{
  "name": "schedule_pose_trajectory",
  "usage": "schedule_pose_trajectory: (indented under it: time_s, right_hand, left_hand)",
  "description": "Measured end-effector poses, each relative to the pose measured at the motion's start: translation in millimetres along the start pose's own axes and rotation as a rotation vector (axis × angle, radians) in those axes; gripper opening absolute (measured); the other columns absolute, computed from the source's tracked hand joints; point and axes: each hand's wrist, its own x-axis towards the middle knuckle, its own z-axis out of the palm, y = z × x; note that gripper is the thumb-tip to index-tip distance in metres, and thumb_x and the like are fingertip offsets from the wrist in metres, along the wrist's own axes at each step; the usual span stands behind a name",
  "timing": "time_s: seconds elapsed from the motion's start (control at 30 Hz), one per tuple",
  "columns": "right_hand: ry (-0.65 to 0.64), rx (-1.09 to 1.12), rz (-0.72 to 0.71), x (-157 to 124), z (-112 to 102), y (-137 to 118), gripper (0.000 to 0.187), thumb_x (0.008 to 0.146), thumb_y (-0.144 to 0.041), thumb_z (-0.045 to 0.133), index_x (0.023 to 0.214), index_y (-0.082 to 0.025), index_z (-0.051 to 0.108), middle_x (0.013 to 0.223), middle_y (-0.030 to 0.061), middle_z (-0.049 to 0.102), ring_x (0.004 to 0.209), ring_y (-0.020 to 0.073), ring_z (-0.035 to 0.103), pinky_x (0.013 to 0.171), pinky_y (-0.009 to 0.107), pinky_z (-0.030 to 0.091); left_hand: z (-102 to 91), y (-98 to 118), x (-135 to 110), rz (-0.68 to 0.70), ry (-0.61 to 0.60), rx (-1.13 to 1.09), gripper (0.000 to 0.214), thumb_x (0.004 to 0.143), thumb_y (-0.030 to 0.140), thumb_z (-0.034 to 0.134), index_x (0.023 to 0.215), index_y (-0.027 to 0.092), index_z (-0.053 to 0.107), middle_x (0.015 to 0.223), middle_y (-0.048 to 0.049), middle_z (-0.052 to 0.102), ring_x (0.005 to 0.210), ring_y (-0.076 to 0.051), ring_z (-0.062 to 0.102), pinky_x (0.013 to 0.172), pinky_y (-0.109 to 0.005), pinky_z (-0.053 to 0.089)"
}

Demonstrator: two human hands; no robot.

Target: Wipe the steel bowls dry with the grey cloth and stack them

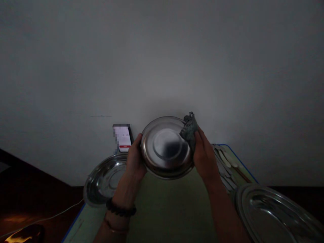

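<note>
I hold a round steel plate (162, 148) tilted up in front of me, above a pale green table (164, 206). My left hand (134, 158) grips the plate's left rim, fingers wrapped behind it. My right hand (204, 157) is closed on a grey cloth (189, 130), pressing it against the plate's upper right rim.
A steel bowl (106, 179) sits on the table at the left. A large steel tray (273, 216) lies at the lower right, with several spoons (226, 165) behind it. A phone (123, 138) with a lit screen leans on the wall. A white cable (50, 217) runs off left.
</note>
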Motion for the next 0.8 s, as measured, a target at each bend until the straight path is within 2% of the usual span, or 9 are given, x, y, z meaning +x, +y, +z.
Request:
schedule_pose_trajectory:
  time_s: [0.1,0.2,0.3,0.43,0.5,0.57,0.63,0.7,0.8]
  right_hand:
    - [-0.141,-0.158,-0.091,1,-10,-6,0.047,0.094,-0.041,0.038,0.134,-0.018,0.047,0.14,0.0128,0.05,0.131,0.0241,0.044,0.111,0.051,0.031]
    - [-0.206,-0.295,-0.194,-9,0,-18,0.047,0.094,-0.035,0.039,0.134,-0.011,0.046,0.138,0.015,0.05,0.131,0.0254,0.043,0.112,0.05,0.031]
    - [-0.25,-0.336,-0.309,-21,19,-32,0.043,0.092,-0.034,0.043,0.13,-0.014,0.052,0.137,0.0104,0.053,0.133,0.025,0.038,0.115,0.048,0.024]
    - [-0.312,-0.322,-0.442,-27,30,-44,0.035,0.092,-0.034,0.046,0.123,-0.023,0.057,0.131,0.001,0.058,0.133,0.0215,0.037,0.118,0.044,0.017]
    - [-0.272,-0.292,-0.437,-23,27,-43,0.035,0.092,-0.033,0.046,0.124,-0.024,0.057,0.131,0.0005,0.058,0.132,0.0206,0.038,0.117,0.044,0.019]
    - [-0.189,-0.246,-0.403,-16,19,-36,0.034,0.093,-0.032,0.046,0.124,-0.024,0.056,0.131,0.0022,0.058,0.131,0.0205,0.04,0.115,0.044,0.024]
    - [-0.089,-0.182,-0.352,-8,11,-24,0.033,0.094,-0.03,0.043,0.124,-0.022,0.056,0.13,0.0052,0.058,0.128,0.0203,0.044,0.112,0.044,0.031]
    - [0.027,-0.115,-0.302,-2,7,-12,0.034,0.095,-0.029,0.041,0.125,-0.021,0.055,0.129,0.0081,0.059,0.124,0.02,0.05,0.106,0.044,0.039]
    - [0.16,-0.059,-0.261,-2,13,-2,0.037,0.096,-0.028,0.038,0.129,-0.02,0.053,0.127,0.0101,0.06,0.12,0.0203,0.054,0.1,0.043,0.045]
  left_hand:
    - [-1.1,0,-7,-0.071,-0.034,0.184,0.022,0.077,0.036,0.064,0.073,0.015,0.07,0.064,-0.0049,0.072,0.068,-0.021,0.07,0.066,-0.03,0.056]
    - [1.0,-4,-12,-0.057,-0.006,0.3,0.033,0.073,0.048,0.067,0.072,0.015,0.07,0.063,-0.0047,0.072,0.065,-0.02,0.069,0.062,-0.028,0.055]
    - [6.4,-5,-18,-0.042,-0.014,0.256,0.051,0.077,0.064,0.052,0.071,0.016,0.07,0.062,-0.0062,0.071,0.074,-0.022,0.07,0.065,-0.03,0.055]
    - [11.7,-1,-26,0.019,-0.12,0.16,0.064,0.082,0.069,0.036,0.081,0.015,0.071,0.07,-0.0089,0.072,0.086,-0.024,0.069,0.075,-0.033,0.055]
    - [10.6,1,-28,0.072,-0.07,0.245,0.063,0.081,0.07,0.037,0.079,0.017,0.071,0.067,-0.0074,0.07,0.085,-0.024,0.068,0.074,-0.033,0.054]
    - [8.7,2,-29,0.124,0.013,0.371,0.052,0.077,0.066,0.05,0.07,0.019,0.07,0.058,-0.004,0.066,0.079,-0.024,0.066,0.069,-0.03,0.052]
    - [8.4,5,-30,0.16,0.112,0.44,0.037,0.071,0.056,0.066,0.064,0.02,0.067,0.053,-0.0006,0.062,0.072,-0.022,0.064,0.064,-0.028,0.05]
    - [10.8,7,-30,0.201,0.229,0.324,0.026,0.069,0.044,0.071,0.067,0.019,0.067,0.056,0.0012,0.063,0.068,-0.019,0.063,0.063,-0.027,0.05]
    - [14.3,11,-26,0.264,0.324,-0.054,0.02,0.08,0.035,0.061,0.083,0.017,0.069,0.069,0.0008,0.068,0.073,-0.017,0.065,0.073,-0.028,0.052]
